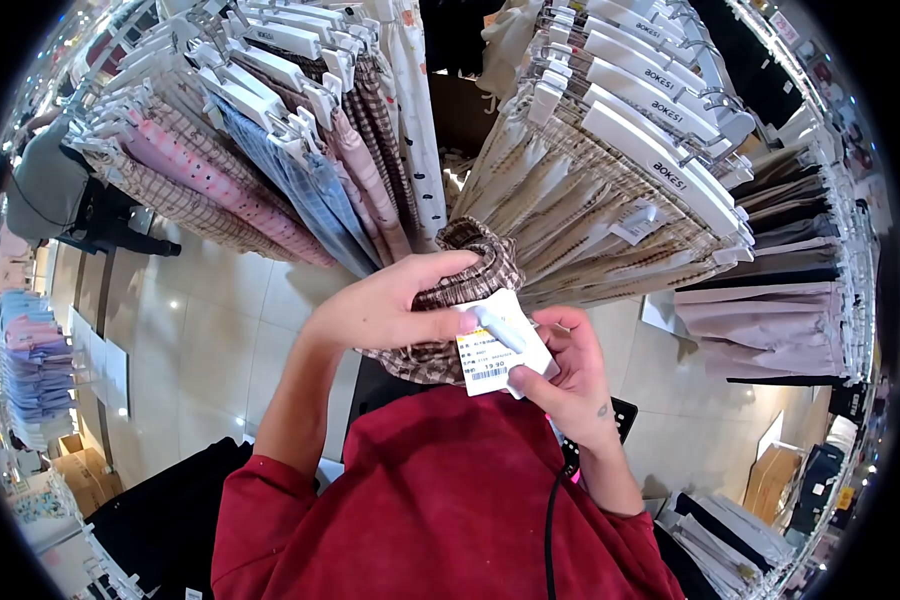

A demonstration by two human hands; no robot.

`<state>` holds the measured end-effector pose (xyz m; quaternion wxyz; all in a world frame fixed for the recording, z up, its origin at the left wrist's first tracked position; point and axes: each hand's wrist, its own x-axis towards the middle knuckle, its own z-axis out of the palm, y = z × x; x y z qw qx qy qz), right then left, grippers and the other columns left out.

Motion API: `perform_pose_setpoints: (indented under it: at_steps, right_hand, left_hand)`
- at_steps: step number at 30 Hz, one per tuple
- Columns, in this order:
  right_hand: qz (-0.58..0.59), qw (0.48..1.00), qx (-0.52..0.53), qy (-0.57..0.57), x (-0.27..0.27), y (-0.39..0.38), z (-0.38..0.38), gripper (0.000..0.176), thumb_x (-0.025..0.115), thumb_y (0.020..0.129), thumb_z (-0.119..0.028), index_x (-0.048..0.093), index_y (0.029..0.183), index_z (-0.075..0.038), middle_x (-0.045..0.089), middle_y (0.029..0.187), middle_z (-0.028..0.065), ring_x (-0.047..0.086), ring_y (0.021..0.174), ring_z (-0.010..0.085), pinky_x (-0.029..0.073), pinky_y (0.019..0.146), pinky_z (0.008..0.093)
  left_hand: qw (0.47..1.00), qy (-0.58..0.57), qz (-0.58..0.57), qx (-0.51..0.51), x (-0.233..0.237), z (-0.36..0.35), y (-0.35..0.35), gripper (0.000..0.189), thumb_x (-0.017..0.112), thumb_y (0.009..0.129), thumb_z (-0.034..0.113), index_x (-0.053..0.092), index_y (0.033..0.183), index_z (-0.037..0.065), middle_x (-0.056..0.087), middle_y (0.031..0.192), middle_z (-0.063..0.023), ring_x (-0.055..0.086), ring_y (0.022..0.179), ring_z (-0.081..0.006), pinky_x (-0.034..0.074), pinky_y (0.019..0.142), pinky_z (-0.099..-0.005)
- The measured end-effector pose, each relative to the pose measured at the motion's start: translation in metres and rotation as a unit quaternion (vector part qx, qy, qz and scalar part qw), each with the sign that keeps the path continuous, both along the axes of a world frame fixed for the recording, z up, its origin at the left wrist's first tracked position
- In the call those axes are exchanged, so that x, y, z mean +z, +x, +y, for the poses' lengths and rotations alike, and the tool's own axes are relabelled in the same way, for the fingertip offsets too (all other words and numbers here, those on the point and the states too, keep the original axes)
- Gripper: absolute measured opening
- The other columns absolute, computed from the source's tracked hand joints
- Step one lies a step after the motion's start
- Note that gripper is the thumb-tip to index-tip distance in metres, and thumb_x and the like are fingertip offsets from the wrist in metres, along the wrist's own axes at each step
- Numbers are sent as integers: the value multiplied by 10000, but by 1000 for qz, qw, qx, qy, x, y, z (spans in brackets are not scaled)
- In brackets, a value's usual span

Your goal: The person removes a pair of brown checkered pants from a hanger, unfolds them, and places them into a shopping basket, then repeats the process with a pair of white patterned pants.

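Note:
A brown-and-cream checked garment (415,364) is bunched in front of my chest, with an elastic-looking gathered waistband. My left hand (395,300) is closed around its upper part, the thumb reaching onto the tag. The white price tag (482,366), printed with text and a barcode, faces up and is pinched by my right hand (575,380) between thumb and fingers. A pale, glossy strip lies over the tag's upper part; I cannot make out what it is. The lower part of the garment is hidden behind my hands and the tag.
Beige gathered trousers (580,190) hang from white clip hangers (660,110) just ahead on the right. Ahead on the left hang plaid, pink and blue garments (290,165). Another person (55,190) stands at the far left. Cardboard boxes (85,478) sit at lower left.

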<state>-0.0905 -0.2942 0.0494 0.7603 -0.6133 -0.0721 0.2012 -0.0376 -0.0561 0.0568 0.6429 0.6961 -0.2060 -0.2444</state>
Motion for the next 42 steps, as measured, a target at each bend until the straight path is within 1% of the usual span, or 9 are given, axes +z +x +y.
perform_pose_setpoints:
  at_steps: [2,5,6,9,10,15,18,32,42]
  right_hand:
    - [-39,999,-14,-12,-5,-2,4,474,593,801,93,371,1198,-38,543,980,73,553,869,110,479,724,234]
    - [-30,999,4,-38,-1,-1,3,446,601,817,69,371,1185,-35,544,993,95,569,880,131,521,710,250]
    - [-13,1000,-5,-18,1,0,2,433,601,825,56,372,1181,-34,545,1000,101,576,886,141,535,704,260]
    - [27,998,-32,43,2,5,-2,395,595,848,22,374,1171,-32,548,1018,117,593,903,170,568,691,288]
    - [36,997,-40,62,-1,6,-5,382,589,856,14,375,1169,-31,549,1024,120,598,907,179,573,692,297]
    - [29,992,-77,91,-3,6,-6,348,580,867,-19,392,1159,-25,556,1022,128,629,876,221,587,643,324]
    - [16,993,-69,93,-4,6,-9,310,556,879,11,397,1144,-10,550,1061,134,614,910,199,581,693,316]
    - [28,989,-100,106,2,8,-12,244,519,878,-36,438,1104,5,588,974,140,632,788,215,559,638,329]
    - [22,990,-82,116,0,10,-16,221,461,897,-13,444,1115,23,596,978,131,632,820,200,557,698,324]
  left_hand:
    - [998,45,-51,12,-1,-3,-5,694,713,798,220,363,1306,-98,512,1226,-171,480,1137,-185,371,975,-301]
    - [999,22,-2,24,1,-10,-2,697,719,789,206,364,1303,-103,504,1240,-185,478,1151,-200,363,985,-304]
    - [997,47,-42,40,-5,-8,-2,690,720,786,195,370,1304,-96,507,1245,-182,481,1149,-204,363,987,-307]
    - [999,23,-22,11,-4,-1,0,679,713,791,188,372,1309,-88,515,1241,-178,480,1151,-203,364,988,-308]
    - [995,75,-64,12,-4,4,-2,667,704,798,181,372,1314,-81,524,1229,-169,479,1144,-192,363,987,-304]
    - [998,-30,47,-16,-9,10,4,619,667,824,154,376,1322,-69,516,1247,-134,463,1149,-163,355,990,-289]
    - [997,-39,60,-19,-8,9,4,595,653,834,140,380,1322,-66,516,1246,-112,459,1137,-146,356,984,-283]
    - [994,-60,89,-18,-3,7,2,577,642,842,109,375,1326,-56,521,1228,-64,451,1100,-101,370,958,-258]
    - [994,-57,91,-25,-3,7,1,649,676,806,63,340,1346,-64,512,1265,-91,462,1147,-116,354,991,-274]
